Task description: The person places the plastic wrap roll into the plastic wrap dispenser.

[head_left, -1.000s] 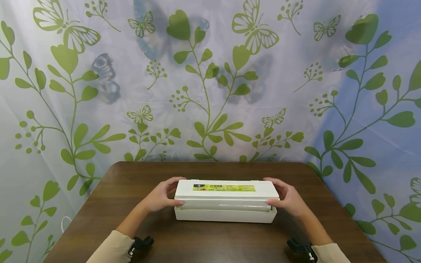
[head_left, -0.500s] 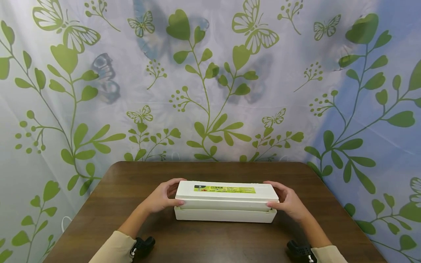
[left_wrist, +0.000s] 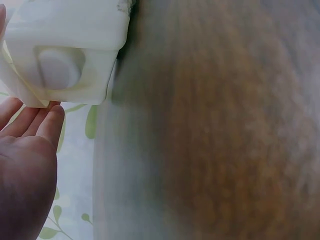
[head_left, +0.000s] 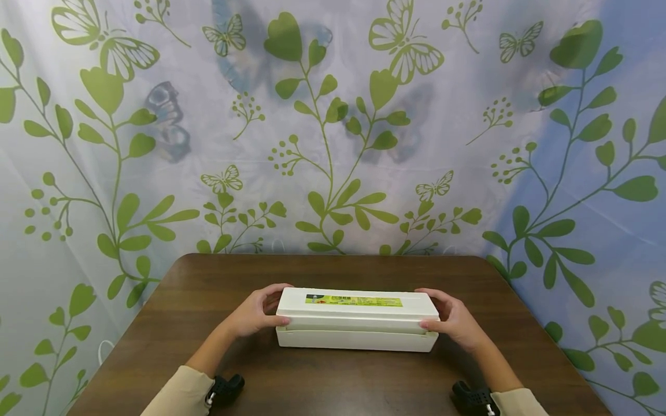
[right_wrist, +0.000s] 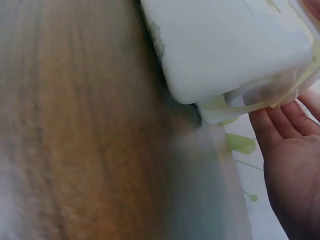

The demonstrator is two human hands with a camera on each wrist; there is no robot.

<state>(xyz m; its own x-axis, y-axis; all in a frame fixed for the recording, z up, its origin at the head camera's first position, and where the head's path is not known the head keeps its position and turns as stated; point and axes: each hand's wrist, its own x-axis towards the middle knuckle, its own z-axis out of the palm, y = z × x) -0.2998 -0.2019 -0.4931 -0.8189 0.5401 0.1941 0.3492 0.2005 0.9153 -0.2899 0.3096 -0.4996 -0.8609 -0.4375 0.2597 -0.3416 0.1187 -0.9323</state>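
Observation:
A long white cling film dispenser [head_left: 356, 341] lies on the table, its long side facing me. On its lid [head_left: 312, 313] is a yellow-green label. The lid sits low over the base, and only a thin seam shows between them along the front. My left hand [head_left: 254, 312] grips the lid's left end, thumb on the front face and fingers behind. At the other end my right hand [head_left: 459, 319] holds the lid in the same way. In the left wrist view, a round roll end [left_wrist: 60, 69] shows in the dispenser's end wall. The fingertips behind the box are hidden in the head view.
The brown wooden table [head_left: 333, 381] has rounded far corners. Behind it hangs a pale curtain [head_left: 333, 144] with green leaves and butterflies. A black strap device [head_left: 225, 390] sits at the left wrist and another black strap device [head_left: 472, 398] at the right.
The lid has come down at the front: the shiny film roll that showed beneath it a second ago is now covered. Both hands moved slightly with it. The base stayed in place.

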